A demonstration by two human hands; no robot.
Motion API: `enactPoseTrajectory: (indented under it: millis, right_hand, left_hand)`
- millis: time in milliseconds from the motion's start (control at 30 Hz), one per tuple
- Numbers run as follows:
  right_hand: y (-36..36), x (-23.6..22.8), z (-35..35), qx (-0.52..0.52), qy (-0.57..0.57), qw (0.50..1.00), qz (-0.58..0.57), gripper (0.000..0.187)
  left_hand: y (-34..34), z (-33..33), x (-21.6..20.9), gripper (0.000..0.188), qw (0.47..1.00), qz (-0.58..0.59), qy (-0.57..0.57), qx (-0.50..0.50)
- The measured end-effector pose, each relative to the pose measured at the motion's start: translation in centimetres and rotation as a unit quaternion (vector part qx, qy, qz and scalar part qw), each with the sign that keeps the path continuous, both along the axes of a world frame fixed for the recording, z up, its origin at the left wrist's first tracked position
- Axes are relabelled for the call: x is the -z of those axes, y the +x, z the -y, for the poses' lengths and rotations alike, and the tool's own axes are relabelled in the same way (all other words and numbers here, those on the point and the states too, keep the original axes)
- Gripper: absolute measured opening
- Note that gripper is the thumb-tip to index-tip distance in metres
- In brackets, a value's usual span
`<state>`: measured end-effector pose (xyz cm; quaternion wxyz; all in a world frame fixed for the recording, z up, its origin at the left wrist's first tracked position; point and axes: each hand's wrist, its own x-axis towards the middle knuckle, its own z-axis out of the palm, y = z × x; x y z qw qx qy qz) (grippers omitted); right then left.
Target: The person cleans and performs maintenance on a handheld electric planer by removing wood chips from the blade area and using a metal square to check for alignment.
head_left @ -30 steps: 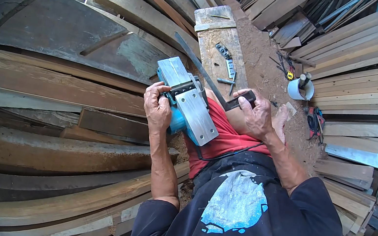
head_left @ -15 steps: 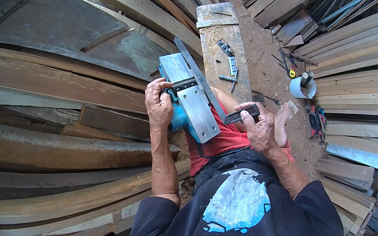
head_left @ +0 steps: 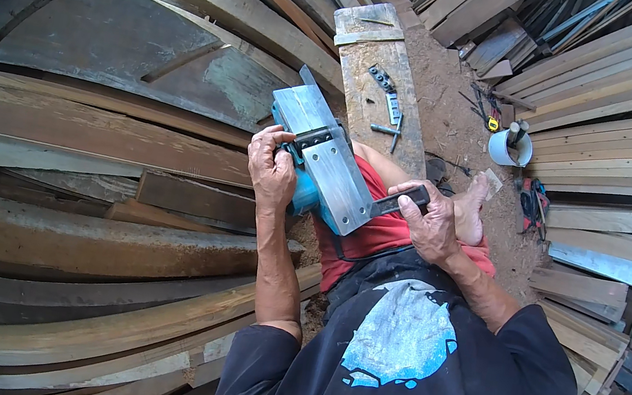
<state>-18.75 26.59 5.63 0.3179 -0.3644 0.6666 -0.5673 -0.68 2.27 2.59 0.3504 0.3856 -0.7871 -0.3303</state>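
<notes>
A teal electric planer [head_left: 305,196] is turned with its metal sole [head_left: 334,185] up over my lap. My left hand [head_left: 271,171] is closed on its left side, fingertips beside the dark cutter slot [head_left: 312,140]. In my right hand [head_left: 433,222] is the dark stock of a try square [head_left: 399,201], pinched between thumb and fingers. Its blade runs along the right side of the planer, and the far tip shows past the planer's front end. Most of the blade is hidden or edge-on, so I cannot tell exactly how it meets the sole.
A narrow wooden plank bench [head_left: 366,50] ahead bears a T-handled wrench [head_left: 394,132] and small metal parts [head_left: 382,80]. To the right on the dusty floor are a white bucket [head_left: 499,149], a tape measure [head_left: 493,125] and a red-black tool [head_left: 531,205]. Timber stacks [head_left: 79,127] stand on both sides.
The try square's blade has come down and in against the planer; before, it stood out plainly above the right side of the sole. My left hand keeps its hold.
</notes>
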Motion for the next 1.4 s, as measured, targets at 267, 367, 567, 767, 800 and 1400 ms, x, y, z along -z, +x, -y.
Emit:
enactPoseTrajectory:
  millis: [267, 367, 567, 767, 800, 1400]
  right_hand:
    - [0.5, 0.9, -0.1, 0.022, -0.038, 0.999, -0.006, 0.015]
    - [0.4, 0.7, -0.1, 0.019, -0.032, 0.999, -0.028, 0.014]
    - [0.2, 0.3, -0.1, 0.015, -0.028, 0.999, -0.034, 0.015]
    - [-1.7, -1.1, 3.3, 0.112, -0.148, 0.982, -0.042, 0.010]
    - [-2.3, -2.0, 3.7, 0.098, -0.144, 0.983, -0.063, 0.010]
    - [0.5, 2.5, 19.3, -0.130, 0.254, 0.949, -0.134, 0.062]
  left_hand:
    - [0.0, -0.1, -0.2, 0.035, 1.000, 0.005, -0.003, -0.001]
    - [0.0, 0.0, 0.0, 0.035, 1.000, 0.000, 0.006, 0.000]
    - [0.6, 0.2, 0.5, 0.035, 0.998, -0.025, 0.049, -0.002]
    - [1.5, 0.6, 1.3, 0.038, 0.992, -0.072, 0.107, 0.005]
    - [1.6, 0.7, 1.6, 0.038, 0.992, -0.070, 0.109, 0.005]
    - [3.4, 2.6, 3.4, 0.045, 0.945, -0.172, 0.278, -0.008]
